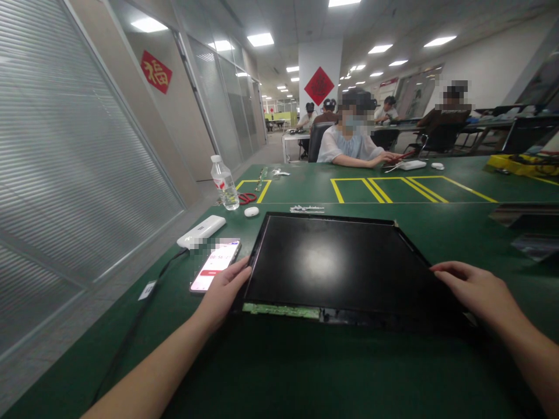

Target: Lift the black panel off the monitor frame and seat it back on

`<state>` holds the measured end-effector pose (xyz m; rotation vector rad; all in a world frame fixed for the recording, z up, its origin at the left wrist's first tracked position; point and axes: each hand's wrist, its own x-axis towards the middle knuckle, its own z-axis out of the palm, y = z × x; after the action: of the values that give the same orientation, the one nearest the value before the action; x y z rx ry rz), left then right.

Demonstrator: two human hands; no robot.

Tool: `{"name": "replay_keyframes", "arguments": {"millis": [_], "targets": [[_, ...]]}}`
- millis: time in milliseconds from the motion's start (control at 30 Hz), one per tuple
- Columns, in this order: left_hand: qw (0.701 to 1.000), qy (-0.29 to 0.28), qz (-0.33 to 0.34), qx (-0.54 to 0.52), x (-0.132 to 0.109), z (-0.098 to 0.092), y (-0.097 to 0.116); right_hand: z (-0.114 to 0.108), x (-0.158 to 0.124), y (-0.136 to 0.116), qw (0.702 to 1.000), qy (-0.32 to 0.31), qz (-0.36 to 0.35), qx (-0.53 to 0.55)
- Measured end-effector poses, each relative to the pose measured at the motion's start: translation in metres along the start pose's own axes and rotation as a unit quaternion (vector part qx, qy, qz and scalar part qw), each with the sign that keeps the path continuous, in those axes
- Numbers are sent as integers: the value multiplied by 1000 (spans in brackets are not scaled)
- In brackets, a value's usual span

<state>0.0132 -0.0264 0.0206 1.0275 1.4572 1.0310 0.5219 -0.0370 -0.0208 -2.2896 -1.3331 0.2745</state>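
Left hand (222,291) and right hand (474,291) bracing flat black rectangular display panel (332,262), lying centre at near edge of green table (279,372). Left fingers together, pressing left rim. Right fingers together, lying flat on right rim, not pinching. Judged step: steadying panel; shifting it calling for even two-sided grip. Count: one panel, one lit smartphone (216,265), one white power bank (201,231), one clear plastic bottle (224,183), all toward left edge.

Glossy black glass panel (340,262) on a matt green mat (305,372).
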Motion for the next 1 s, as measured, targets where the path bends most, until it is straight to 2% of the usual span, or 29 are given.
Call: {"name": "replay_keyframes", "arguments": {"millis": [100,267,533,1000], "targets": [[996,-4,-43,-75,-6,5,5,1,0,1,1000,10,-4,1],[989,-12,-54,-134,-7,7,7,0,-2,-1,1000,20,-5,9],[983,40,-88,-159,-12,20,11,-5,-5,-9,1000,-1,19,13],[977,16,-104,-185,-4,18,1,0,-3,-3,1000,-5,10,25]]}}
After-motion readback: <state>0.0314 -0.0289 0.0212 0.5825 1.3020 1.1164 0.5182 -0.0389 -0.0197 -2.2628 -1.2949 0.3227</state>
